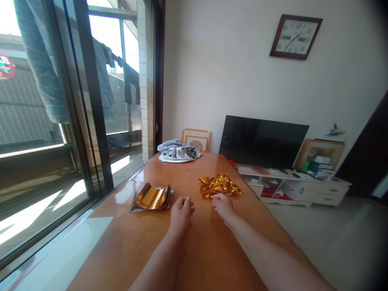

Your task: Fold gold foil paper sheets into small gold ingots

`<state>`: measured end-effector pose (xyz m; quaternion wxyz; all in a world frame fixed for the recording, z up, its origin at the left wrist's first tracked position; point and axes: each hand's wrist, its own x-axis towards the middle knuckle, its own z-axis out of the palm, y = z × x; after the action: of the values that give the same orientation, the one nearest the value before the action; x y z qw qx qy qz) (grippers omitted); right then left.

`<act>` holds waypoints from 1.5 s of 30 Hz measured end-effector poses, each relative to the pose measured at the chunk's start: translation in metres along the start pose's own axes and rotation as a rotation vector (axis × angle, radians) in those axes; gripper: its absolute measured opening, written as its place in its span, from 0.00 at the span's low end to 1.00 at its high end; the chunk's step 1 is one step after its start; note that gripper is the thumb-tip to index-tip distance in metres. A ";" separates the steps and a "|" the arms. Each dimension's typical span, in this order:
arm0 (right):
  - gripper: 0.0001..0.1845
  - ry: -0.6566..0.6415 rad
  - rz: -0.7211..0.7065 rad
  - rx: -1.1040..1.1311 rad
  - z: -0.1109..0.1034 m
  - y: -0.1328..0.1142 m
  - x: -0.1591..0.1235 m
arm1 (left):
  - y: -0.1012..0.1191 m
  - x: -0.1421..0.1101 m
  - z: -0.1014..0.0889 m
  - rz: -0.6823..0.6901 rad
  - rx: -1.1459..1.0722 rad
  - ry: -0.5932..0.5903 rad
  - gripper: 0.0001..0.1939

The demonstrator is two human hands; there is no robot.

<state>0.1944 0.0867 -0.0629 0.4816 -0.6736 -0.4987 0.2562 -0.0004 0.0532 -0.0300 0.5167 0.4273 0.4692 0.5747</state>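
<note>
Head view: your left hand [182, 214], loosely closed and empty, beside stacked gold foil sheets [151, 198]; your right hand [223, 208], likewise, near crumpled gold foil [218, 185]; wooden table [206, 250].

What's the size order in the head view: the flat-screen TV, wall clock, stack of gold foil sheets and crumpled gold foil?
1. Flat-screen TV
2. Wall clock
3. Stack of gold foil sheets and crumpled gold foil: these look alike, so unranked.

Sliding glass balcony door [109, 36], left; wall clock [295, 37] on white wall [218, 72] ahead; flat-screen television [262, 141] on white cabinet [294, 188], right.
</note>
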 end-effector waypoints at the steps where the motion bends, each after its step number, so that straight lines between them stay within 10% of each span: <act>1: 0.10 -0.002 -0.014 -0.026 0.000 0.000 0.002 | 0.002 0.000 -0.001 0.001 -0.008 0.013 0.18; 25: 0.06 -0.072 -0.089 -0.006 0.002 -0.030 0.039 | 0.021 -0.003 -0.013 0.035 -0.068 0.103 0.19; 33: 0.13 -0.101 -0.072 0.080 -0.003 -0.012 -0.003 | 0.031 -0.004 -0.021 0.131 0.026 0.142 0.19; 45: 0.17 -0.417 0.095 0.180 -0.072 -0.005 -0.089 | 0.044 0.010 -0.056 0.314 0.125 0.388 0.20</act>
<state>0.2185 -0.0234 -0.0417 0.4136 -0.5831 -0.5302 0.4558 -0.0643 0.0564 0.0024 0.2940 0.4080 0.5219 0.6889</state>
